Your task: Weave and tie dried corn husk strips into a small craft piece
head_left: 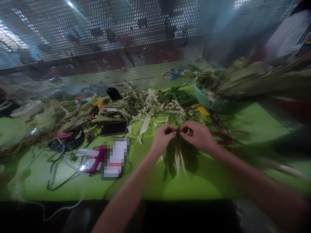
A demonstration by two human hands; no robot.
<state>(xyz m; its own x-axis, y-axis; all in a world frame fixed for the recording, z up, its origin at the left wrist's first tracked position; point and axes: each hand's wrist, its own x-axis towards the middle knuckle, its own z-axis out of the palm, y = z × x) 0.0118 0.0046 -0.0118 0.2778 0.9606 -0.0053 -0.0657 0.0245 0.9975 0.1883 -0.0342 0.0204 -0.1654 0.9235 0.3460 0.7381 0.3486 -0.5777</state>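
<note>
Over the green table, my left hand and my right hand come together, fingertips pinched on a small bundle of dry, pale leaf strips, which look like corn husk. The strips hang down below my fingers, their ends spread. Just at the pinch the bundle looks dark, and my fingers hide how it is fastened there. Beyond my hands lies a heap of loose dry husk scraps, with dark green strands behind it.
Left of my arms lie a phone, a magenta device and dark cables on the green table. A green basket of long dry leaves stands back right. Perforated metal panels rise behind. A person's white sleeve shows at upper right.
</note>
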